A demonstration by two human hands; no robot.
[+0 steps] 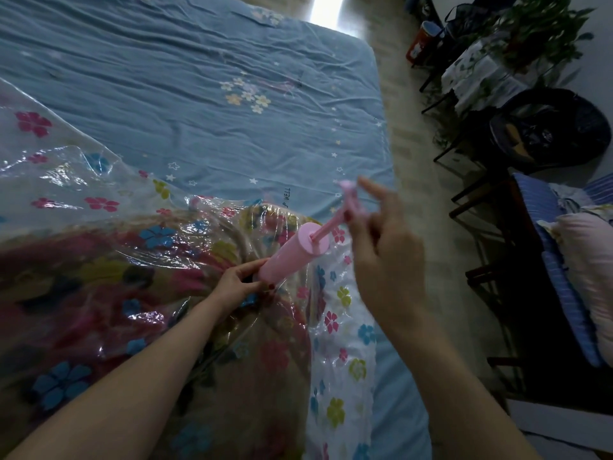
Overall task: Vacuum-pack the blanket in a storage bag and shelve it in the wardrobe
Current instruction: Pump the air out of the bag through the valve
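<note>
Head view: left hand (237, 282) grips base of pink pump (292, 255) standing on flowered storage bag (99, 260); right hand (381, 247) grips pump handle (348, 200), index finger extended; blanket (139, 287) inside bag.

This is a bedroom in a home. A wide bed (199, 94) with a wrinkled blue sheet printed with flowers and stars fills the left and far part of the view. To the right, across a strip of pale floor (411, 167), stand dark chairs (544, 127), one a round woven seat, and a small table under a patterned cloth (477, 78) with a leafy houseplant (537, 31) on it. Nearer on the right, folded bedding (583, 267), striped blue and pale pink, is stacked on a dark-framed seat.
</note>
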